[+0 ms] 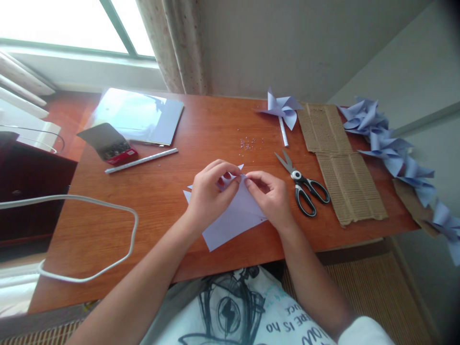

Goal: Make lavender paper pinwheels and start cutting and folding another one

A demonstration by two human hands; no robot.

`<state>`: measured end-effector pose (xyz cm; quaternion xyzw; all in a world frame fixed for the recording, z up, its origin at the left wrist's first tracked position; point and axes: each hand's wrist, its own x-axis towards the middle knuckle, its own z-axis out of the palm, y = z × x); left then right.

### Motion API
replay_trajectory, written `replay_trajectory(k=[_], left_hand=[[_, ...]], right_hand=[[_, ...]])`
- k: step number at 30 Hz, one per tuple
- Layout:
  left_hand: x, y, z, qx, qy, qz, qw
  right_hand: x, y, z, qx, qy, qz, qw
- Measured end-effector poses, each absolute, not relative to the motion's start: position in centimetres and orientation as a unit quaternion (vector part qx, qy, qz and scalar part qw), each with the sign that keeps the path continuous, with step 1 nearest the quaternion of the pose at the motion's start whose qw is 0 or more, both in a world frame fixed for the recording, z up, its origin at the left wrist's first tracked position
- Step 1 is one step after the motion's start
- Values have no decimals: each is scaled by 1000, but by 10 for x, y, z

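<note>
A pale lilac sheet of paper [230, 220] with cut, pointed corners lies on the table in front of me. My left hand [215, 184] pinches its upper middle between thumb and fingers. Right beside it, my right hand [268, 191] pinches the same paper, the fingertips of both hands almost meeting. Whatever small part sits between the fingertips is hidden. To the right of my right hand lie scissors [296, 176] with black and white handles, blades parted. Beyond the hands is a scatter of tiny paper bits [247, 143].
A finished paper pinwheel [282, 109] lies at the back, near corrugated cardboard [350, 187]. More pinwheels [388, 143] line the right edge. On the left are a rolled paper stick [142, 161], an open small box [115, 148], a shiny folder [143, 117] and a white cable [134, 230].
</note>
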<state>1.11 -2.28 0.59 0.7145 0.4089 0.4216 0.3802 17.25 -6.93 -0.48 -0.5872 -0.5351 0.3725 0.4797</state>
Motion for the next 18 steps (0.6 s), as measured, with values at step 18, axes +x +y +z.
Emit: replay_trajectory(k=[18], left_hand=[[11,-22,10,676,406,401,467]], right_hand=[[172,-70,0,-562,-579,350,475]])
